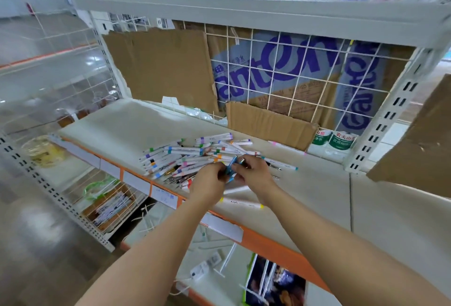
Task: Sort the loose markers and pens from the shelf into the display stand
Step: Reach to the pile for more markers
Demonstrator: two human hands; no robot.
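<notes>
My two forearms reach out from the bottom edge toward the shelf (305,198), whose front edge carries an orange strip with white price labels. My left hand (209,181) and right hand (253,171) meet over the near side of the marker pile, fingers curled inward, and between them they pinch a small bunch of blue pens (231,169) that stands tilted up off the shelf. I cannot tell how many pens are in the bunch, because my fingers cover most of it.

Just nearer than my hands, a white marker with a yellow cap (241,202) lies alone on the shelf, close to the front edge. Under and beyond my hands lies the pile of loose markers (185,157): white barrels with coloured bands and caps in purple, blue, green, orange and pink, lying crossed over one another, with a few darker pens at the near edge of the heap. One marker with pink ends (288,146) lies apart to the right, near the back of the shelf.

Behind the pile, a folded piece of cardboard (268,125) leans against the white wire grid (280,74) that forms the back of the shelf. A larger brown cardboard sheet (161,66) stands to its left, and a carton with purple lettering shows through the grid. Bottled water packs with green labels (334,141) sit at the right rear corner.
</notes>
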